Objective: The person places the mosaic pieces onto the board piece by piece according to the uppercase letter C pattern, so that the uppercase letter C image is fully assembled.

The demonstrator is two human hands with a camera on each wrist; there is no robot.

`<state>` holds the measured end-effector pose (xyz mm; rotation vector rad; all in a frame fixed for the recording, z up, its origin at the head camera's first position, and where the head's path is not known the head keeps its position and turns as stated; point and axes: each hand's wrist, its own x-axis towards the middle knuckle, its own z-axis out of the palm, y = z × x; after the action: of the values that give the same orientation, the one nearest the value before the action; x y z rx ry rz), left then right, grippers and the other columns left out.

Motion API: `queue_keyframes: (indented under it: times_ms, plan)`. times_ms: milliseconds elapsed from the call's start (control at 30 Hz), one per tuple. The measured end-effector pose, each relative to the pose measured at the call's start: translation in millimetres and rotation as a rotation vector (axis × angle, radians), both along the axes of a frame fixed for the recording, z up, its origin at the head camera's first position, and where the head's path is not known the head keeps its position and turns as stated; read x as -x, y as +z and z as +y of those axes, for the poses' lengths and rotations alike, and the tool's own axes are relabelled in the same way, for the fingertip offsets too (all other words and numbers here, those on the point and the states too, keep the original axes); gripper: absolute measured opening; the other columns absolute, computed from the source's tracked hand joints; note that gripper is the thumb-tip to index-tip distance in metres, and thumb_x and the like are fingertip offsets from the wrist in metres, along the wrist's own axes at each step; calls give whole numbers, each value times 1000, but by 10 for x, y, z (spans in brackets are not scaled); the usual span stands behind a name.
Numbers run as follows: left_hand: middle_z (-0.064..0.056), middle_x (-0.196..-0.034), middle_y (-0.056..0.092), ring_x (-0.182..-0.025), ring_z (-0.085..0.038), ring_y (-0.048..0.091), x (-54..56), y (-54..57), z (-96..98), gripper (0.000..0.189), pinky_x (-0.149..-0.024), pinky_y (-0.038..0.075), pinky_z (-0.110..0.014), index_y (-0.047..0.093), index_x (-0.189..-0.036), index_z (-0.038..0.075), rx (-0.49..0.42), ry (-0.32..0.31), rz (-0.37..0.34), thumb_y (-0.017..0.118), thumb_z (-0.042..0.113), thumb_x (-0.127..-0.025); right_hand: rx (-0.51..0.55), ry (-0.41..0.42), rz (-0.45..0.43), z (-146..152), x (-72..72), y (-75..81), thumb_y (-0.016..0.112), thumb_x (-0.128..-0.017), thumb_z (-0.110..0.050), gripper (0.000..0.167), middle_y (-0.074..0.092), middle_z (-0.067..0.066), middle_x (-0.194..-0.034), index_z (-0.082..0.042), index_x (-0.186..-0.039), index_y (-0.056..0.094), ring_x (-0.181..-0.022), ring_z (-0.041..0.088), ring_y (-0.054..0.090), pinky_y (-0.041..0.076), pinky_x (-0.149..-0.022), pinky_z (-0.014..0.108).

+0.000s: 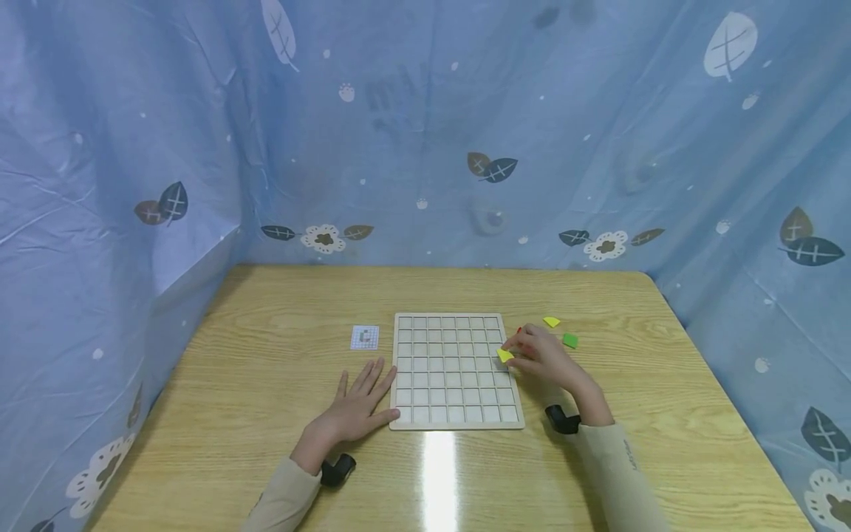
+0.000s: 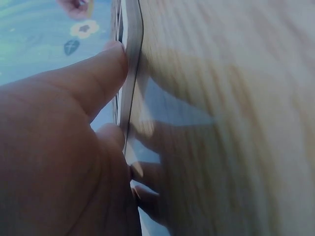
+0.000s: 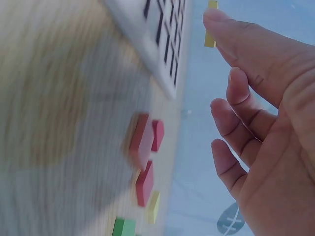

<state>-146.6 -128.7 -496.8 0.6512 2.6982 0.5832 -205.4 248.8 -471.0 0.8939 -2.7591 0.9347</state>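
My right hand point(image 1: 548, 360) pinches a small flat yellow tile point(image 1: 504, 355) between thumb and fingertips. It hangs over the right edge of the pale wooden grid board point(image 1: 455, 363). In the right wrist view the same tile shows edge-on at the thumb tip, and the other fingers curve loosely. My left hand point(image 1: 355, 412) lies spread with its palm down beside the board's left edge. Its thumb point(image 2: 106, 66) rests on the board's rim near the lower left corner, and a fingertip touches the rim higher up.
Right of the board lie a yellow tile point(image 1: 551, 322), a green tile point(image 1: 569, 340) and several red tiles point(image 3: 142, 140), mostly hidden by my hand in the head view. A small printed grid card point(image 1: 364, 338) sits left of the board. Blue patterned curtain point(image 1: 425, 148) surrounds the table.
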Motion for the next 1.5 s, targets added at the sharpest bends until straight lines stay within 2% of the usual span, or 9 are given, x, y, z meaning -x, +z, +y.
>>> queue_keyframes:
  times_ms: [133, 300, 467, 667, 967, 1200, 1500]
  plan:
    - [-12, -156, 3, -143, -32, 0, 2, 19, 5, 71, -108, -6, -62, 15, -150, 16, -26, -2, -4, 44, 49, -94, 38, 5, -41, -93, 37, 9, 75, -76, -9, 22, 55, 11, -86, -10, -98, 69, -74, 23, 45, 39, -62, 25]
    - [-12, -156, 2, -143, -31, -1, 14, -38, 2, 73, -108, -7, -61, 14, -150, 16, -27, -8, -3, 44, 50, -93, 44, -1, -96, -181, 61, -10, 74, -78, -11, 23, 56, 11, -90, -12, -100, 69, -79, 25, 48, 40, -65, 28]
    - [-10, -156, 2, -143, -30, -1, -5, -7, 0, 72, -108, -5, -61, 13, -150, 18, -14, -2, 0, 44, 50, -94, 27, -12, -122, -279, 87, -27, 73, -79, -13, 21, 57, 9, -93, -15, -100, 69, -83, 24, 50, 42, -69, 30]
    - [-13, -156, 4, -143, -33, 1, -19, 0, -9, 71, -108, -5, -63, 16, -150, 14, -32, -1, 9, 45, 47, -94, 17, 24, -122, -398, 135, -27, 72, -81, -14, 21, 55, 7, -90, -12, -101, 69, -84, 23, 50, 42, -72, 31]
    - [-12, -156, 2, -143, -32, -1, -8, -3, -15, 72, -108, -6, -61, 14, -150, 16, -29, -10, -3, 44, 50, -94, 19, -13, -240, -549, 246, -28, 68, -85, -16, 17, 52, 0, -96, -16, -102, 67, -90, 17, 46, 44, -77, 33]
    - [-10, -157, 1, -143, -30, -2, 3, -63, -1, 73, -108, -8, -60, 12, -150, 18, -31, 0, -2, 43, 52, -93, 10, 65, -225, -714, 363, -33, 68, -85, -14, 22, 53, 7, -97, -10, -106, 66, -87, 21, 47, 44, -75, 33]
    - [-15, -156, 5, -143, -34, 0, 1, -35, -5, 72, -107, -8, -63, 16, -149, 13, -60, -11, 4, 45, 48, -93, -49, 90, -230, -905, 517, -18, 66, -86, -14, 22, 52, 7, -96, -12, -108, 66, -87, 21, 48, 43, -77, 33]
